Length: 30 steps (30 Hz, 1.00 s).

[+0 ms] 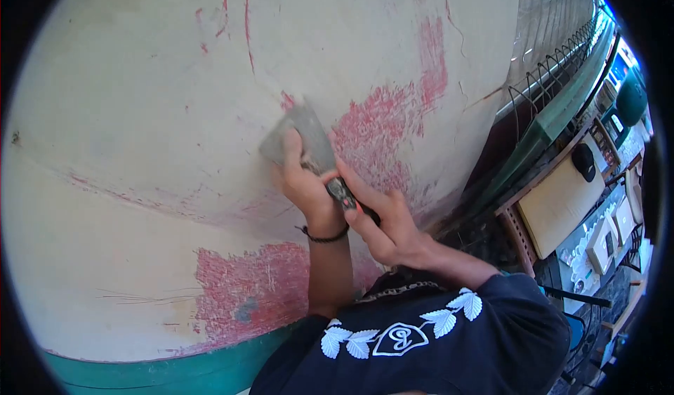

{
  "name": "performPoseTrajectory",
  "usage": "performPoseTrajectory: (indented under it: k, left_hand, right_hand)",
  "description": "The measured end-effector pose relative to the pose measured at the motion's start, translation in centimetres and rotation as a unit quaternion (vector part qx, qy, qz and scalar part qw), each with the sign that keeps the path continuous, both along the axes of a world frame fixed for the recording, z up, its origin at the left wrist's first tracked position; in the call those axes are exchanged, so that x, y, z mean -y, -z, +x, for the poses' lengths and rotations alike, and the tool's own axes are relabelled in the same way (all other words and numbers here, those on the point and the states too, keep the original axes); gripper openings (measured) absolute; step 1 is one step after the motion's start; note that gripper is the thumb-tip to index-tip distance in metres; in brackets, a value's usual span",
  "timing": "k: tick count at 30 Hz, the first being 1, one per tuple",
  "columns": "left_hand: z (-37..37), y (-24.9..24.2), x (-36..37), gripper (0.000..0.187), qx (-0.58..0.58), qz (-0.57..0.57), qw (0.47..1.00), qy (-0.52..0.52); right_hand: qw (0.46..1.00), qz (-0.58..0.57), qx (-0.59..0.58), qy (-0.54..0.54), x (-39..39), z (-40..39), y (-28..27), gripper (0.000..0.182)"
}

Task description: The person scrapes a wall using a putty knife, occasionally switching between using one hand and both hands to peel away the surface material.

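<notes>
Scraper point(320, 148), fingers point(293, 146) on blade point(311, 129), around handle point(340, 192)

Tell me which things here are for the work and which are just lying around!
For the work:
flat scraper, held by the left hand and right hand
pale surface with red patches

Probably just lying around:
black cap
tan panel under it
pale box

Close head-worn view, forward and down toward wall point(232, 121)
</notes>
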<state>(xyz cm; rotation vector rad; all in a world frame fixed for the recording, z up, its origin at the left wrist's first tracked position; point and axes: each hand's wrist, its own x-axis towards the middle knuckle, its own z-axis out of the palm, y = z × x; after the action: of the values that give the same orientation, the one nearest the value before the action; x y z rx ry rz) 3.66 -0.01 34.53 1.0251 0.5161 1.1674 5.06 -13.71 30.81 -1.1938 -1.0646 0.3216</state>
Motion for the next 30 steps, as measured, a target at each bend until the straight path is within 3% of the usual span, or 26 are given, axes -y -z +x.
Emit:
performPoseTrajectory:
  k: [2, 4, 7, 11, 14, 16, 20, 21, 24, 26, 30]
  left_hand:
    - [-0.3, -0.5, 0.3, 0.034, 0.019, -0.015, 1.000, 0.003]
    - [-0.7, 0.9, 0.0, 0.030, 0.061, -0.008, 0.997, 0.046]
    - [-0.4, 2.0, -0.2, 0.033, 0.048, 0.027, 0.998, 0.013]
    - [0.1, -1.7, 0.3, 0.035, 0.012, 0.037, 0.999, -0.007]
    - [0.0, 0.8, 1.5, 0.035, 0.017, -0.022, 0.999, -0.024]
    - [0.3, 0.5, 0.9, 0.035, 0.014, -0.024, 0.999, -0.020]
    - [-0.5, -0.9, -0.1, 0.036, -0.020, 0.025, 0.999, 0.010]
    - [-0.3, -0.5, 0.3, 0.036, 0.001, -0.009, 1.000, -0.003]
    - [-1.1, 3.8, 0.5, 0.036, -0.025, 0.036, 0.999, 0.032]
    - [-0.4, 4.7, 0.2, 0.034, -0.002, 0.015, 1.000, -0.001]
    - [-0.4, 1.1, 0.6, 0.032, 0.007, -0.037, 0.999, -0.025]
  right_hand:
    - [0.999, -0.035, 0.001, -0.017, -0.1, 0.4, -1.4, 0.057]
    - [1.000, -0.014, -0.007, -0.009, 0.2, -0.2, 0.6, 0.057]
    - [1.000, 0.016, 0.004, 0.000, -0.4, 0.5, 1.0, 0.057]
    - [0.997, -0.055, -0.037, -0.048, -0.1, 1.0, -1.9, 0.057]
    - [0.998, 0.062, 0.015, 0.027, -0.8, -0.1, 2.4, 0.056]
    - [0.997, 0.070, 0.019, 0.022, -1.1, 0.4, 2.0, 0.056]
    - [0.998, -0.041, -0.029, -0.045, 0.0, 0.7, -1.7, 0.056]
    - [0.997, -0.047, -0.028, -0.047, 0.1, 0.6, -0.7, 0.058]
    - [0.997, 0.070, 0.010, 0.014, -0.9, -0.1, 4.3, 0.058]
    - [0.998, 0.052, 0.022, -0.010, -0.7, 0.7, 4.4, 0.058]
    - [0.997, -0.009, -0.010, -0.076, -0.3, 1.5, 1.3, 0.058]
